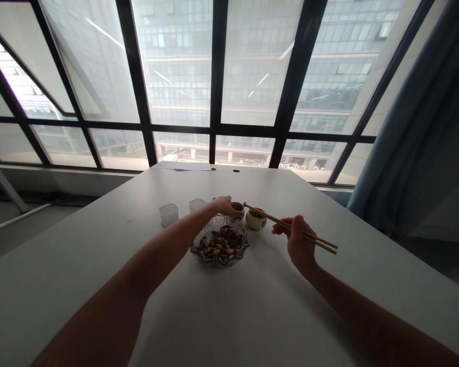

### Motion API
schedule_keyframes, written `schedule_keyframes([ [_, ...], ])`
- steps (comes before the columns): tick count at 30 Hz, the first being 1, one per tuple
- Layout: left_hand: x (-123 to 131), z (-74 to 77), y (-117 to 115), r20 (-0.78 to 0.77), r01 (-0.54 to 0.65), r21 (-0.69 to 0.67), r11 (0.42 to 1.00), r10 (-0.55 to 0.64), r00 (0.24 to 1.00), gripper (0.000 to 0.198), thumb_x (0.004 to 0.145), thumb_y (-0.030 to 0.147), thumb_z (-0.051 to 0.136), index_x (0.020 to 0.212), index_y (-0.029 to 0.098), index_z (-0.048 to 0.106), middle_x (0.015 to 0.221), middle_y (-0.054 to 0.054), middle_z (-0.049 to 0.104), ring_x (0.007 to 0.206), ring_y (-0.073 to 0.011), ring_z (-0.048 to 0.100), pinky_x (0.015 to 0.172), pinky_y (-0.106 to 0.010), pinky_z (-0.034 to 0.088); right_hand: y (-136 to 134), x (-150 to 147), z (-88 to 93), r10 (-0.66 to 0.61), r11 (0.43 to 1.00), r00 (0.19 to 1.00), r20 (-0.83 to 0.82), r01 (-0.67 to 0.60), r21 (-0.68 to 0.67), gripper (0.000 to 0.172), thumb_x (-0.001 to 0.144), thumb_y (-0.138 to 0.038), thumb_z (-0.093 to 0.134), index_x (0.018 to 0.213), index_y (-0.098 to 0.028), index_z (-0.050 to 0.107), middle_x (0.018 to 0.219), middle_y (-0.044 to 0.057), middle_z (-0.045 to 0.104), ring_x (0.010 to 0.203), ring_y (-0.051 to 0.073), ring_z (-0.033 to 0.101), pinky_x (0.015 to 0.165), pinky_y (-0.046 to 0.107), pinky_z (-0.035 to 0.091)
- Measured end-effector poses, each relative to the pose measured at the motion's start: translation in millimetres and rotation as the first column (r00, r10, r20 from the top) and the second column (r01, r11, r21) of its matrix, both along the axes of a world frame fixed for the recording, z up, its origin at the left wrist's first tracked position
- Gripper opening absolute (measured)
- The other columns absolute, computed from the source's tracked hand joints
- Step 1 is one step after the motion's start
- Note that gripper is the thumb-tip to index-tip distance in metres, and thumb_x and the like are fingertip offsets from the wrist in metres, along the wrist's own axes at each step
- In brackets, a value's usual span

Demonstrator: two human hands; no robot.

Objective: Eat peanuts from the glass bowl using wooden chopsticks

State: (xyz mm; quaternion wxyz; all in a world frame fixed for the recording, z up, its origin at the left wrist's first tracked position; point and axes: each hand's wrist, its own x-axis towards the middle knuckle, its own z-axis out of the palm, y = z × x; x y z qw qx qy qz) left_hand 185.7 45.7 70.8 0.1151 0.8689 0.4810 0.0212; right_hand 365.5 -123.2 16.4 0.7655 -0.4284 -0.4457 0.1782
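My left hand (pixel 225 205) reaches across the table and closes on a small cup (pixel 237 208) behind a scalloped glass dish (pixel 220 245) filled with mixed nuts. My right hand (pixel 298 242) grips a pair of wooden chopsticks (pixel 290 227); their tips point left and hover over a second small cream cup (pixel 256 219), just right of the first one. Both cups stand at the far rim of the dish.
Two small translucent plastic cups (pixel 169 214) (pixel 197 205) stand left of the dish on the white table (pixel 252 306). A sheet of paper (pixel 183 165) lies at the table's far edge. Large windows are behind and a blue curtain (pixel 424 127) hangs at right.
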Motion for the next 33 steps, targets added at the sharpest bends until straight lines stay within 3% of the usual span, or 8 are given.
schedule_keyframes([
  [3,3.9,-3.1,4.2,0.078,0.051,-0.035,0.998,-0.048,0.996,0.081,0.063,0.062,0.076,0.126,0.013,0.064,0.127,-0.015,0.068,0.113,-0.0311,0.065,0.090,-0.032,0.051,1.3,2.4,-1.1,-0.015,1.000,0.999,0.041,0.014,0.016,0.052,0.089,-0.066,0.056,0.078,-0.016,0.065,0.059,0.004,0.071,0.049,0.018,0.067,0.053,0.032,0.056],
  [5,2.5,-6.9,5.1,0.138,0.087,0.025,0.996,-0.090,0.986,0.075,0.061,0.057,0.078,0.121,0.013,0.067,0.115,-0.012,0.073,0.104,-0.0296,0.068,0.083,-0.030,0.053,1.3,2.8,-1.2,-0.019,1.000,0.998,0.066,0.017,0.023,0.051,0.091,-0.065,0.055,0.079,-0.017,0.065,0.060,0.004,0.071,0.050,0.018,0.068,0.054,0.032,0.056],
  [10,-3.1,-20.1,3.5,0.222,0.166,0.358,0.919,-0.256,0.941,0.078,0.061,0.045,0.080,0.129,0.014,0.061,0.117,-0.014,0.071,0.111,-0.0312,0.065,0.093,-0.036,0.053,-0.9,1.6,-0.3,-0.021,0.999,0.991,0.133,0.016,0.037,0.047,0.092,-0.062,0.055,0.080,-0.017,0.064,0.062,0.004,0.071,0.053,0.018,0.068,0.056,0.032,0.056],
  [15,-4.4,-26.0,3.9,0.281,0.180,0.432,0.884,-0.322,0.904,0.077,0.062,0.046,0.080,0.129,0.014,0.061,0.117,-0.014,0.071,0.111,-0.0309,0.065,0.097,-0.038,0.052,-0.8,0.7,-3.1,-0.027,0.999,0.986,0.163,0.022,0.035,0.046,0.094,-0.060,0.054,0.080,-0.018,0.064,0.063,0.004,0.070,0.054,0.018,0.068,0.057,0.033,0.056],
  [21,-5.1,-22.4,-3.4,0.315,0.210,0.376,0.902,-0.338,0.887,0.071,0.063,0.049,0.078,0.125,0.016,0.065,0.113,-0.011,0.074,0.104,-0.0284,0.068,0.092,-0.035,0.054,7.0,-0.7,-9.4,0.041,0.999,0.973,0.226,-0.039,-0.013,0.046,0.089,-0.064,0.059,0.083,-0.019,0.065,0.067,0.005,0.072,0.059,0.019,0.068,0.059,0.034,0.056],
  [25,-6.0,-18.0,-5.6,0.311,0.199,0.282,0.938,-0.286,0.906,0.066,0.061,0.051,0.077,0.117,0.017,0.070,0.105,-0.008,0.076,0.096,-0.0260,0.069,0.084,-0.031,0.054,9.3,-2.0,-8.0,0.039,0.999,0.976,0.213,-0.037,-0.015,0.048,0.087,-0.066,0.060,0.083,-0.019,0.065,0.066,0.004,0.071,0.059,0.018,0.067,0.059,0.034,0.055],
  [33,-5.8,-19.7,7.4,0.208,0.104,0.115,0.988,-0.127,0.970,0.068,0.061,0.062,0.077,0.110,0.015,0.073,0.103,-0.009,0.075,0.093,-0.0256,0.068,0.075,-0.028,0.051,-5.0,-2.7,18.2,-0.002,0.999,0.982,0.188,-0.004,0.032,0.055,0.091,-0.068,0.051,0.072,-0.018,0.065,0.056,0.003,0.067,0.049,0.017,0.063,0.050,0.031,0.051],
])
